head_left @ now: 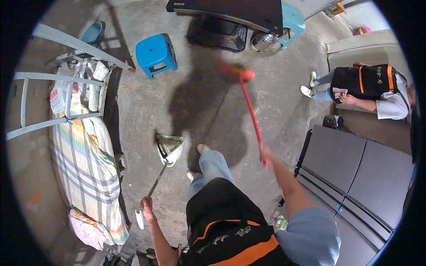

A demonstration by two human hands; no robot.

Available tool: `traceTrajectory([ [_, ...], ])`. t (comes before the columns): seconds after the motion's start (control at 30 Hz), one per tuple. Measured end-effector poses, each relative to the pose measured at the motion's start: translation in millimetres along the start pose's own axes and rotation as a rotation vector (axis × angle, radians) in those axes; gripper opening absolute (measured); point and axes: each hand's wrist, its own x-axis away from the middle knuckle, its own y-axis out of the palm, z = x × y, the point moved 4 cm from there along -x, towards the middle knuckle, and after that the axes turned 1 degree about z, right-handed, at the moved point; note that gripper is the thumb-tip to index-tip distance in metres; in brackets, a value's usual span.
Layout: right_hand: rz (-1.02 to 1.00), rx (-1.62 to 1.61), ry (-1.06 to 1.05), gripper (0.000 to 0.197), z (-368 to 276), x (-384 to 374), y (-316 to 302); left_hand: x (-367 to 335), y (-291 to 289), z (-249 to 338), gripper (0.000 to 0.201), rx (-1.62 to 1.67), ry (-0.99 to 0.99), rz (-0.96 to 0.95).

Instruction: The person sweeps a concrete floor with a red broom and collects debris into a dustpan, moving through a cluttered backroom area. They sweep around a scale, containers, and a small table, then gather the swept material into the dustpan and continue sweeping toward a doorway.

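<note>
My right hand point(265, 156) is closed round the upper end of a red broom handle. The broom point(250, 106) slants away from me, and its red head is blurred by motion over the concrete floor, short of the dark table. My left hand point(146, 207) grips the long handle of a white dustpan point(174, 155). That pan rests on the floor ahead and left of my feet, its open side facing away from me. Some dark bits show inside it, too small to name.
A blue stool point(156, 55) stands ahead left, beside a metal bunk bed frame point(62, 122) with checked bedding. At the far side are a black table point(230, 13), a metal pot point(263, 41) and a pale teal stool point(293, 22). A person point(368, 86) stands right, beyond a grey refrigerator point(337, 155).
</note>
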Motion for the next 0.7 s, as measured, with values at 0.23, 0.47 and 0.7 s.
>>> traceTrajectory([
  [0.23,-0.315,-0.603,0.577,0.043,124,179,-35,-9,1,1,0.026,-0.021,0.010,-0.109],
  [0.47,-0.227,-0.772,0.080,0.041,-6,38,-46,-1,2,4,0.030,-0.030,-0.014,-0.120],
  [0.7,-0.038,-0.617,-0.027,0.042,-127,-146,-9,-1,-2,6,0.030,-0.047,0.078,-0.141],
])
